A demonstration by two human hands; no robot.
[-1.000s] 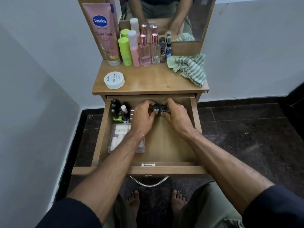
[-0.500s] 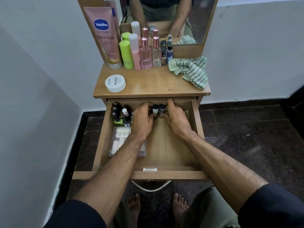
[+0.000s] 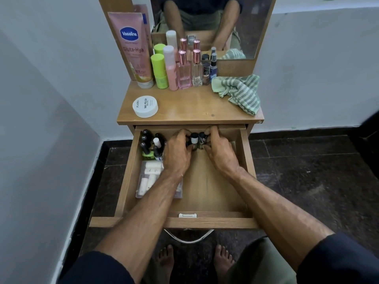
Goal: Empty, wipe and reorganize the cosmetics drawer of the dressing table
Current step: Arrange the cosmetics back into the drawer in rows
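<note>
Since a second ago my left hand (image 3: 178,155) and right hand (image 3: 220,152) have stayed clenched around the small polish bottles (image 3: 197,138) between them at the drawer (image 3: 244,152) back, so restocking continues.

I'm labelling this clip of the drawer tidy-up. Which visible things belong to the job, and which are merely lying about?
Job:
- open wooden drawer
- small dark nail-polish bottles, held between left hand and right hand
- clear plastic tray of white tubes
- green striped cloth
- bottles along the mirror

Lying about:
- mirror
- dark tiled floor
</note>
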